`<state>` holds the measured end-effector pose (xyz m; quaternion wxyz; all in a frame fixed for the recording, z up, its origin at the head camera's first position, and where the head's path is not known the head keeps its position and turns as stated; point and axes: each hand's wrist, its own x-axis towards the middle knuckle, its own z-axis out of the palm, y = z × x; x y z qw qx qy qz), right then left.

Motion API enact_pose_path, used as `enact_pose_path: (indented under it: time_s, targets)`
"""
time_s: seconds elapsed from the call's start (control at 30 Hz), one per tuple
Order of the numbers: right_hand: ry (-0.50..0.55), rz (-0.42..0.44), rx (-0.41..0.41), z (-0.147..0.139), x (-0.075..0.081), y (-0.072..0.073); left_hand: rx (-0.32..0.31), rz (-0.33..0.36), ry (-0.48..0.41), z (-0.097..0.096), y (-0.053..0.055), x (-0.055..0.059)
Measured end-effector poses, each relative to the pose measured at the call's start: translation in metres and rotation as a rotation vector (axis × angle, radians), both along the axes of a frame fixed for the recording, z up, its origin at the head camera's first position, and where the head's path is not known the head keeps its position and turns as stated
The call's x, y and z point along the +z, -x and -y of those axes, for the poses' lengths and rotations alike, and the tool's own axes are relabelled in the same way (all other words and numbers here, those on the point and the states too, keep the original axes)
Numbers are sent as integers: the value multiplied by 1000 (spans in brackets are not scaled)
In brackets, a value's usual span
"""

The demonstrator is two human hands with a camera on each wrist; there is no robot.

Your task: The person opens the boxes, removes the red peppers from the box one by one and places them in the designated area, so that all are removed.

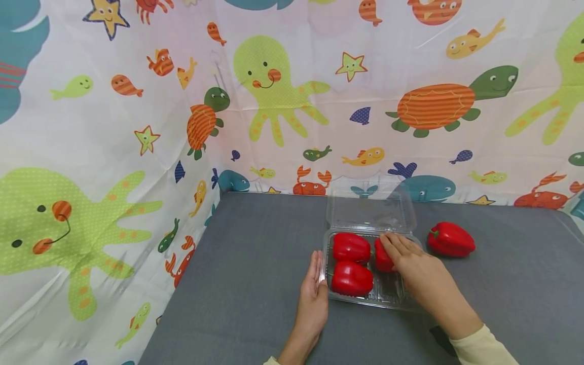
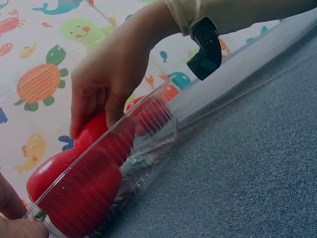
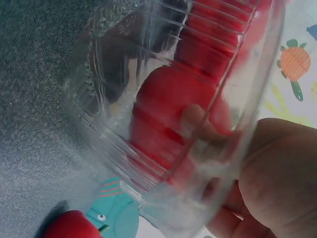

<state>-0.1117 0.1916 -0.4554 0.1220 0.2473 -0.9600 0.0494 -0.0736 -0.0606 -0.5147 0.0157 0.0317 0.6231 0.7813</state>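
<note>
So, gripping a glossy red bell pepper [image 1: 383, 257] with the right hand [image 1: 422, 276], clamped round it with thumb on the near side and fingertips on the far side. Keeping it low inside a clear, ribbed plastic clamshell box [image 1: 384, 300], right under those fingers. Can't tell if touching the bottom, tbh. Left of the right fingertips, in the same box: a rounded far red pepper [image 1: 351, 247] and a rounded near red pepper [image 1: 352, 279].

Resting the left hand [image 1: 311, 304] against the box's side, with fingers together and pretty straight along the wall, and thumb by the near corner. Beyond both sets of fingers, a see-through hinged lid [image 1: 369, 213], tipped open in front of a white curtain [image 1: 173, 109] printed with cartoon sea creatures.

Also, past the right fingertips and off to the right, a green-stemmed red pepper [image 1: 451, 240] outside the box, lying on a dark grey cloth-covered table [image 1: 260, 263].
</note>
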Motion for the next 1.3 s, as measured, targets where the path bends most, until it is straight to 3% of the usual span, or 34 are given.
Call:
enact_pose_path:
  time_s: [0.3, 0.5, 0.93, 1.3]
  targets:
    - [-34, -14, -11, 5, 4, -3, 7, -6, 2, -1, -1, -1]
    - [-48, -26, -16, 7, 8, -6, 10, 24, 10, -2, -1, 0]
    - [-16, -43, -15, 0, 3, -5, 3, 2, -4, -2, 0, -1]
    - [36, -40, -16, -5, 9, -6, 7, 3, -17, -3, 0, -2]
